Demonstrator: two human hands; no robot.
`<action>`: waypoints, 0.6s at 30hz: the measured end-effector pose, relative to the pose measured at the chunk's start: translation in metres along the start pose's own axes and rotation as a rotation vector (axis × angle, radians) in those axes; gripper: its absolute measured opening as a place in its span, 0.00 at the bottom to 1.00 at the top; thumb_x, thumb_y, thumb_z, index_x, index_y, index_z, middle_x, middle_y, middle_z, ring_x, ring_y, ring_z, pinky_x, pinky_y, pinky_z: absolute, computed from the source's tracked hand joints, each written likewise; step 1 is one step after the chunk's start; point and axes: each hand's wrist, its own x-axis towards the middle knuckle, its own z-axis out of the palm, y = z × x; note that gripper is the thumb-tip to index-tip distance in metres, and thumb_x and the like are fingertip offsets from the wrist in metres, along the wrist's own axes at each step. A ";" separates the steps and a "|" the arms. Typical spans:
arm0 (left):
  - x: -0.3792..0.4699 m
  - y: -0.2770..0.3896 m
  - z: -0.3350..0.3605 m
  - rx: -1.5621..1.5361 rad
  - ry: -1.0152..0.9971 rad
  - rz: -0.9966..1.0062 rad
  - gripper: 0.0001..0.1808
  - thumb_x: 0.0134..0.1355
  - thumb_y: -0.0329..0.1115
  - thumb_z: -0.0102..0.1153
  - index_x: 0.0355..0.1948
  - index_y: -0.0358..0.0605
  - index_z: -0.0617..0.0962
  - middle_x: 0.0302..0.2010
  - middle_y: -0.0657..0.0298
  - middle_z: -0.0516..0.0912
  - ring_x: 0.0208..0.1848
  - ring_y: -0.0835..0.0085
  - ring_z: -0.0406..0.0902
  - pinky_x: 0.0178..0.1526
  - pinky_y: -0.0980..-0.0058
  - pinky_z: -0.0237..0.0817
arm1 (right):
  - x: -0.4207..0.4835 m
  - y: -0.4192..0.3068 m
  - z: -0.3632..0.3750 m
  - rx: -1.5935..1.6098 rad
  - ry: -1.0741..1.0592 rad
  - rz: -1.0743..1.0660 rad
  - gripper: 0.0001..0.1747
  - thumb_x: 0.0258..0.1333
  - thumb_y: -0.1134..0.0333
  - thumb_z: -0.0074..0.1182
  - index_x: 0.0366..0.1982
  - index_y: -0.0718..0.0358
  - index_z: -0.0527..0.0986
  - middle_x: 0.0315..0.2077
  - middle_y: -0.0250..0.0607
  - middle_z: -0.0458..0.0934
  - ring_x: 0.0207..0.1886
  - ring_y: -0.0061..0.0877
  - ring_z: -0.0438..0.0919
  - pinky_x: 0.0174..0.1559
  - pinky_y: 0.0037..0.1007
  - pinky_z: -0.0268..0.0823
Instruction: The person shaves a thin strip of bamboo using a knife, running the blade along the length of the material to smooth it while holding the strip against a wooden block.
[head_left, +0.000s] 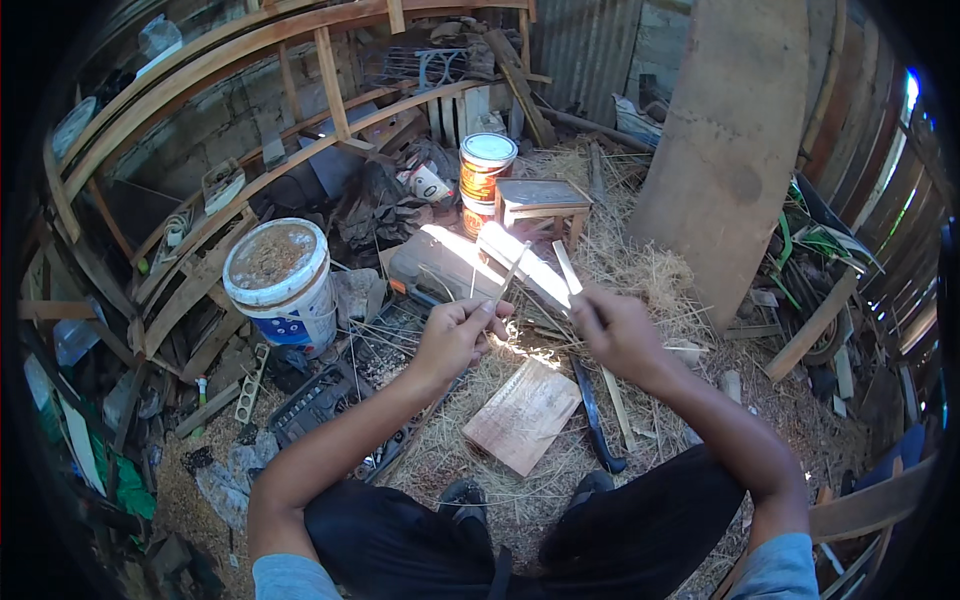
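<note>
My left hand (457, 334) pinches a thin strip of wood or bamboo (514, 268) between thumb and fingers, its free end slanting up and away. My right hand (616, 330) is closed around a pale flat strip (566, 266) whose end sticks out above the fist. Below the hands, a rough wooden block (526, 416) lies on straw-covered ground between my feet. Beside its right edge rests a long tool with a black handle (596, 431), probably a machete; its far end is hidden. Another narrow pale strip (619, 412) is just right of that handle.
A white bucket (289, 300) topped with sawdust-like material stands left, near an open black tool case (322, 405). Ahead are stacked paint buckets (486, 172), a small wooden stool (544, 199) and a grey case (442, 262). A wide board (720, 165) leans at right.
</note>
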 end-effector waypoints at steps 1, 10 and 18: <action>-0.001 0.004 0.008 -0.029 0.008 -0.021 0.16 0.73 0.36 0.48 0.42 0.33 0.82 0.22 0.71 0.76 0.18 0.88 0.61 0.20 0.85 0.50 | -0.002 -0.007 0.004 -0.010 0.008 0.007 0.12 0.66 0.63 0.53 0.38 0.66 0.78 0.21 0.45 0.77 0.22 0.29 0.75 0.28 0.34 0.66; -0.007 0.004 0.017 0.104 -0.009 0.158 0.16 0.70 0.34 0.52 0.26 0.37 0.82 0.16 0.73 0.72 0.18 0.89 0.60 0.21 0.82 0.47 | -0.013 -0.021 -0.002 -0.156 -0.120 -0.057 0.13 0.63 0.60 0.54 0.35 0.62 0.78 0.27 0.48 0.79 0.31 0.46 0.79 0.35 0.44 0.70; -0.010 0.005 0.020 0.215 -0.048 0.195 0.18 0.71 0.35 0.52 0.25 0.37 0.81 0.20 0.73 0.75 0.23 0.89 0.63 0.27 0.83 0.54 | -0.013 -0.005 -0.014 -0.375 0.097 -0.328 0.10 0.61 0.61 0.58 0.35 0.61 0.77 0.26 0.43 0.81 0.25 0.37 0.81 0.25 0.36 0.70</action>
